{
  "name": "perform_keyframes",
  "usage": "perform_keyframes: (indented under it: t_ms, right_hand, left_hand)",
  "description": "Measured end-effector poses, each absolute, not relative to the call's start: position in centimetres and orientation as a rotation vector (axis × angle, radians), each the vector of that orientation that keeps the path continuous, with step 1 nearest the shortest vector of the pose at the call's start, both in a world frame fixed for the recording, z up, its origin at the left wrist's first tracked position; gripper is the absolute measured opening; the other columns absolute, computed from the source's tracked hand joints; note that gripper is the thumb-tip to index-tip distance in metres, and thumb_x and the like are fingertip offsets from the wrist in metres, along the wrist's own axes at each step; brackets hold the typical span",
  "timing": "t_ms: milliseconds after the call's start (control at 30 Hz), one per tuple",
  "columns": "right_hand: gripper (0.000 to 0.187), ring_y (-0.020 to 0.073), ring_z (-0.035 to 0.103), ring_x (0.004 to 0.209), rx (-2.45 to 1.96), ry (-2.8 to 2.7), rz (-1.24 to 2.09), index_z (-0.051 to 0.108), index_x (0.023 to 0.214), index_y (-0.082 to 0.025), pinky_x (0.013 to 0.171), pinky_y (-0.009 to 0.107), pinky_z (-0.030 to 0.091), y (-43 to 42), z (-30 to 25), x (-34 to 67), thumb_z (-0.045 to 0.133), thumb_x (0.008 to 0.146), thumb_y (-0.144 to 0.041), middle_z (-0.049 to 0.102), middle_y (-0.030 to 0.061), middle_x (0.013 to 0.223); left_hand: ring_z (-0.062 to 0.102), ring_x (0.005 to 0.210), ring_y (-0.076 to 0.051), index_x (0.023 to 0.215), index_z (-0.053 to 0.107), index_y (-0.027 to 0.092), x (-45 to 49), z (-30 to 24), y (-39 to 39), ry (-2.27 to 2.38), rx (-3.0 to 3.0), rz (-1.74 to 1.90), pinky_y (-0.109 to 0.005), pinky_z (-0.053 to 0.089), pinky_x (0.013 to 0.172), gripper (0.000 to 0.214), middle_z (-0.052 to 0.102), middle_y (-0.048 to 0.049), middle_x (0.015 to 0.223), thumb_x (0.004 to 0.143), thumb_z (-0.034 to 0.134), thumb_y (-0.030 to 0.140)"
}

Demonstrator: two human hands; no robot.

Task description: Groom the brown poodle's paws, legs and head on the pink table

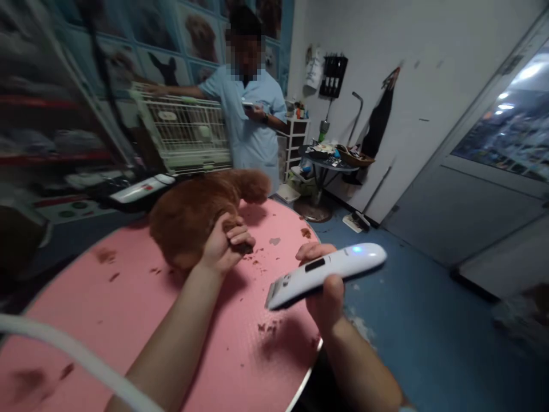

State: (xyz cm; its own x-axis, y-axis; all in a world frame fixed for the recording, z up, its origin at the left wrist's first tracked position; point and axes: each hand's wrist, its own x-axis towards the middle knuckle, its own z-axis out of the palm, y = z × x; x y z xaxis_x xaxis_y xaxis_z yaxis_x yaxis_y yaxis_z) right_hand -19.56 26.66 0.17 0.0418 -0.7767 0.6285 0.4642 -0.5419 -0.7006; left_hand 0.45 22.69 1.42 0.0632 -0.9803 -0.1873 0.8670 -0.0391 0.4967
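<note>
A small brown curly-haired dog (193, 212) stands on the round pink table (128, 297). My left hand (223, 243) is closed around the dog's leg near its paw, at the dog's near side. My right hand (326, 286) grips a white electric clipper (326, 273) with a blue light lit on its body. The clipper's blade end points left toward the dog and is held a little above the table, apart from the fur. Clumps of cut brown fur lie scattered on the pink surface.
A person in a light blue shirt (251, 123) stands behind the table looking at a phone, one arm on a white wire cage (189, 134). A small cluttered table (330, 160) stands by the white wall. A white hose (72, 355) crosses the lower left. Blue floor lies to the right.
</note>
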Motion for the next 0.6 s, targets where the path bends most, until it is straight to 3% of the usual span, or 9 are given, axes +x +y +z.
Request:
perform_keyframes:
  t_ms: [67, 133, 200, 300, 433, 600]
  right_hand:
    - [0.045, 0.0121, 0.059, 0.057, -1.292, 0.368, -1.430, 0.055, 0.105, -0.025, 0.047, 0.026, 0.049, 25.4, -2.5, -19.5, 0.051, 0.085, -0.064, 0.065, 0.0044, 0.094]
    - [0.045, 0.0137, 0.064, 0.060, -1.355, 0.390, -1.325, 0.049, 0.114, -0.026, 0.050, 0.028, 0.053, 24.9, -4.8, -19.4, 0.058, 0.084, -0.059, 0.066, 0.0081, 0.106]
    - [0.043, 0.0185, 0.069, 0.079, -1.536, 0.406, -1.411, 0.048, 0.113, -0.026, 0.068, 0.034, 0.059, 24.9, -6.3, -19.2, 0.069, 0.080, -0.045, 0.065, 0.0092, 0.113]
    - [0.043, 0.0242, 0.065, 0.107, -1.820, 0.373, -1.592, 0.048, 0.110, -0.027, 0.089, 0.043, 0.055, 24.9, -6.9, -18.6, 0.075, 0.076, -0.028, 0.064, 0.0093, 0.117]
    - [0.044, 0.0269, 0.061, 0.117, -2.059, 0.263, -1.582, 0.045, 0.114, -0.028, 0.093, 0.047, 0.054, 23.9, -6.5, -17.3, 0.072, 0.079, -0.027, 0.061, 0.0122, 0.127]
    - [0.040, 0.0289, 0.060, 0.118, -2.057, 0.302, -1.582, 0.045, 0.114, -0.026, 0.093, 0.049, 0.052, 23.3, -6.0, -17.2, 0.067, 0.081, -0.032, 0.060, 0.0148, 0.125]
  left_hand:
    - [0.034, 0.030, -0.003, 0.066, 0.052, 0.013, 0.3, 1.5, 22.6, -0.229, 0.521, -1.544, -0.021, 0.043, 0.047, 0.047, 0.033, 0.0093, 0.039, 0.100, 0.025, 0.032]
    - [0.036, 0.031, -0.003, 0.068, 0.053, 0.012, 0.2, 1.3, 22.5, -0.212, 0.476, -1.571, -0.021, 0.045, 0.049, 0.045, 0.034, 0.0092, 0.040, 0.100, 0.026, 0.030]
    - [0.037, 0.032, -0.003, 0.068, 0.053, 0.012, 0.2, 1.0, 22.3, -0.190, 0.426, -1.597, -0.022, 0.046, 0.051, 0.043, 0.035, 0.0089, 0.041, 0.100, 0.028, 0.028]
    - [0.037, 0.033, -0.003, 0.067, 0.052, 0.012, 0.3, 0.6, 22.0, -0.130, 0.364, -1.636, -0.020, 0.045, 0.050, 0.041, 0.035, 0.0084, 0.040, 0.099, 0.030, 0.026]
    - [0.038, 0.033, -0.004, 0.068, 0.052, 0.013, 0.1, 0.4, 21.8, -0.085, 0.330, -1.687, -0.020, 0.047, 0.050, 0.041, 0.035, 0.0080, 0.040, 0.099, 0.030, 0.028]
    - [0.037, 0.033, -0.004, 0.067, 0.052, 0.013, -0.5, 0.6, 21.7, -0.119, 0.365, -1.702, -0.023, 0.050, 0.053, 0.037, 0.034, 0.0090, 0.042, 0.097, 0.034, 0.026]
